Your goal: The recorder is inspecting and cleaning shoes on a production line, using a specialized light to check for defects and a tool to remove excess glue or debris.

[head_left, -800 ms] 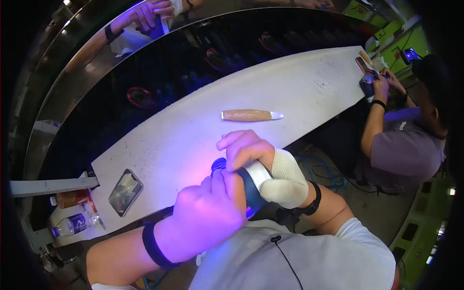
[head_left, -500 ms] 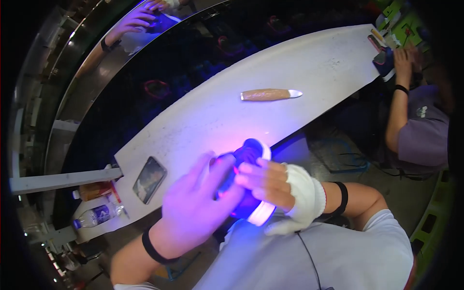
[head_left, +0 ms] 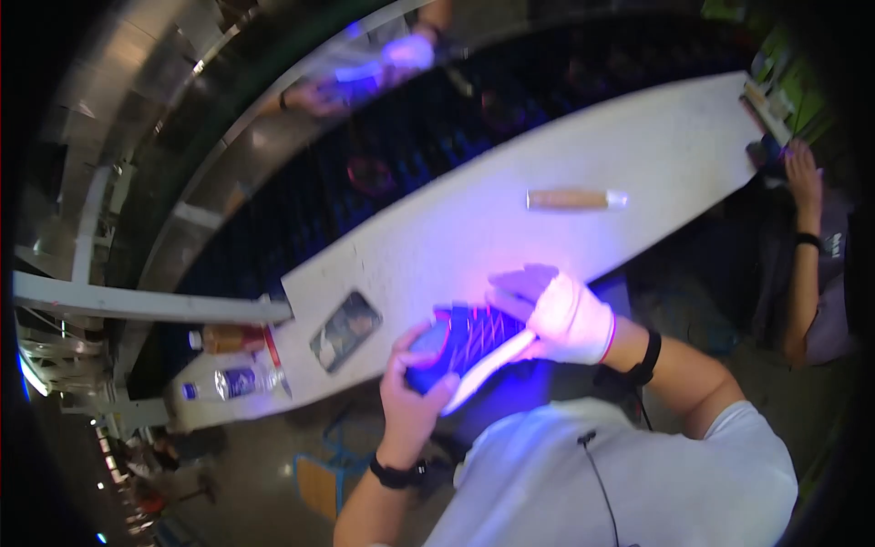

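A: ok, what can you count from your end?

B: I've got one dark shoe (head_left: 481, 343) with a pale sole, held up at the near edge of the tabletop (head_left: 656, 137). The bare left hand (head_left: 412, 378) has its fingers gripping the toe. The gloved right hand (head_left: 563, 314) is at the other end, too blurry for me to tell how closed those fingers are.

A: and the rest?

B: One phone (head_left: 346, 332), one brown-handled tool (head_left: 576, 199), plus an amber bottle (head_left: 228, 339) with brownish liquid in it and a clear bottle (head_left: 223, 384), contents unclear. So two bottles, lying down.

A: labels?

B: Purple label (head_left: 241, 383) on the clear one, print's a smear.
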Available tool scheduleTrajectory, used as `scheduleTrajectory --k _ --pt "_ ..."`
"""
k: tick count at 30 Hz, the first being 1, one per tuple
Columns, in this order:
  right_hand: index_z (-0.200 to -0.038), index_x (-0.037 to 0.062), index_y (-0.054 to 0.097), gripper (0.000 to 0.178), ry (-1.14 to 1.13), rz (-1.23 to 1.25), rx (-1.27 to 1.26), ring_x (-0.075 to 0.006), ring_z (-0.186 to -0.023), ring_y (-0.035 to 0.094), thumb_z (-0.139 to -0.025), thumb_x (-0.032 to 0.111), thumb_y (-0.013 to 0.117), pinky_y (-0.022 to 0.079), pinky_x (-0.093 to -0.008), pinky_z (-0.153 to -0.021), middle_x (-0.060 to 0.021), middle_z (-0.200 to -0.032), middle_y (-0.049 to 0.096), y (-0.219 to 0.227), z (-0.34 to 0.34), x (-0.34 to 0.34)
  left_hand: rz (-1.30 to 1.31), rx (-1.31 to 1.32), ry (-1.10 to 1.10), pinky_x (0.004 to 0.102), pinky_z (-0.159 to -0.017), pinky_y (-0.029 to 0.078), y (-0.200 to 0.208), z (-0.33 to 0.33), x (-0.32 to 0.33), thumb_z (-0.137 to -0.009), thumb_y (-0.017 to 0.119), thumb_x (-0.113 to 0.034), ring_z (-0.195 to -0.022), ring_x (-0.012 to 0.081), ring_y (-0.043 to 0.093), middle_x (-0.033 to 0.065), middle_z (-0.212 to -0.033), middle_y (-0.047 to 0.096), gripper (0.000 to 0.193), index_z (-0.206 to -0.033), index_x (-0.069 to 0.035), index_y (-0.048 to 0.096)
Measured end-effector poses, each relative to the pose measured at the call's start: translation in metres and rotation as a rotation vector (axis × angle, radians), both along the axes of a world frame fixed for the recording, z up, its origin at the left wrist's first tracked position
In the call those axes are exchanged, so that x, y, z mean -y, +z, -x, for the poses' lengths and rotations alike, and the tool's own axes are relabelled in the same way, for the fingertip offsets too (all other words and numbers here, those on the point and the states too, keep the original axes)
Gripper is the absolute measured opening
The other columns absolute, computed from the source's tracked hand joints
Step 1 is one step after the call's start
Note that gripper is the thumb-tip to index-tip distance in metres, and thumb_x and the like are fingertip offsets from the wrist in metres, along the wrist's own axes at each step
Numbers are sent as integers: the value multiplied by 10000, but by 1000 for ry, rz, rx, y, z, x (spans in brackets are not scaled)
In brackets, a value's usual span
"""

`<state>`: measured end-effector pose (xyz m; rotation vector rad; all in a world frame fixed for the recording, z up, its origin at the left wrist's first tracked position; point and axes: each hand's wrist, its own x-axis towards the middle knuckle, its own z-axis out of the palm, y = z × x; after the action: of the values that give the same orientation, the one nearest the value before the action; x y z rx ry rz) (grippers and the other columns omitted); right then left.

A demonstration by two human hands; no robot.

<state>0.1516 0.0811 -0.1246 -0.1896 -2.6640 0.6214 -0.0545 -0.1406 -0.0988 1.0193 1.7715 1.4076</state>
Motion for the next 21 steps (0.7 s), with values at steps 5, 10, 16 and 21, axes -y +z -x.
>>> scheduleTrajectory --k 5,10,16,21 --pt "-1355 219 721 588 112 -422 -449 -289 -866 710 -773 211 808 609 -442 -733 -66 -977 672 83 10 -36 -569 146 -76 465 -1165 467 22 1 -19 -783 884 -93 -1375 354 580 243 -1533 525 928 -1560 -49 379" --pt "-1364 216 698 523 -334 -827 -782 -318 -847 679 -852 147 777 579 -426 -722 -109 -1009 673 251 38 -151 -720 29 30 525 -1149 476 33 11 -31 -802 939 -125 -1344 387 585 277 -1586 421 1208 -1675 -140 104" --pt "-1529 230 591 546 -650 -998 -554 -395 -1173 697 -1001 91 580 574 -474 -1015 -190 -1370 658 441 155 -251 -420 -117 -64 416 -999 577 39 -5 -54 -905 787 22 -1262 319 631 253 -1464 531 918 -1625 -3 219" --pt "-1177 100 784 326 -487 -678 -439 -386 -1072 741 -1004 341 649 578 -474 -968 -218 -1109 773 385 188 -236 -314 -75 75 419 -1034 553 24 5 -51 -902 769 33 -1271 304 622 227 -1445 540 890 -1626 -34 254"
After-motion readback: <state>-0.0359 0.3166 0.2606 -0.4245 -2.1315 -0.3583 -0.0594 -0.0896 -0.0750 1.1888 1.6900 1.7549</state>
